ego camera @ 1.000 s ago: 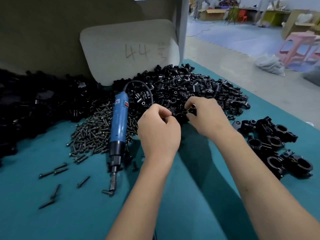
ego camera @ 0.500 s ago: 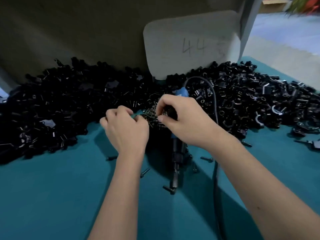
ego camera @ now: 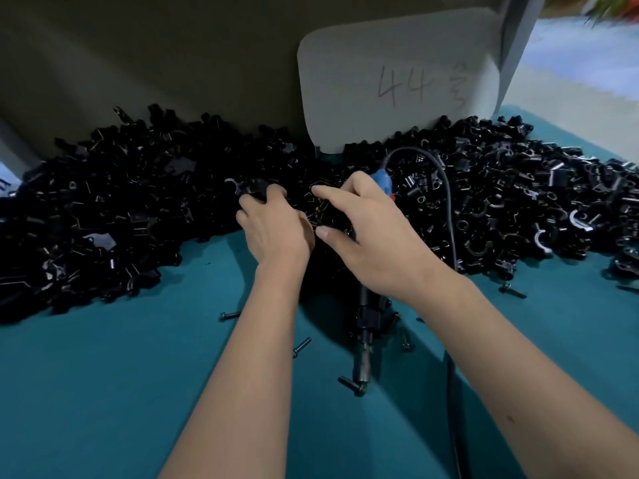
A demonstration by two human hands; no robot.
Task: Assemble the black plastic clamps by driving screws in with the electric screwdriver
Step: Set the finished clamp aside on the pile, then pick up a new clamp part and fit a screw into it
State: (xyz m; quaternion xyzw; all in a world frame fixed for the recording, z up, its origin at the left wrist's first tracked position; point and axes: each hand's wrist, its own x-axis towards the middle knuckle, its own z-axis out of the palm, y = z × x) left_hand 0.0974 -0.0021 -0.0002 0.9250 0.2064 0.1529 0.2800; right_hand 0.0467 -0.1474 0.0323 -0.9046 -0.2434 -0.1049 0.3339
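We are at the picking stage, by our reading, with the driving of screws not yet begun. Our left hand [ego camera: 273, 229] reaches into the near edge of the heap of black clamp parts [ego camera: 131, 202]; its fingers curl round a dark piece at the fingertips, though what exactly it grips we cannot tell. Our right hand [ego camera: 373, 243] hovers over the middle of the heap with forefinger and thumb spread apart, poised above a cluster of small parts, pinching nothing that we can see

The electric screwdriver [ego camera: 366, 326] lies untouched on the teal surface [ego camera: 103, 392], its blue body mostly hidden under our right hand, its bit pointing toward us with one screw [ego camera: 349, 384] at the tip. Its cable [ego camera: 446, 202] arcs over the right side of the heap. A few loose screws [ego camera: 302, 345] lie scattered near our wrists

No finished clamps show in this view, so we cannot judge how many are done. A grey board marked 44 [ego camera: 397, 88] leans behind the heap. Left to do: match the parts, seat a screw, take up the driver
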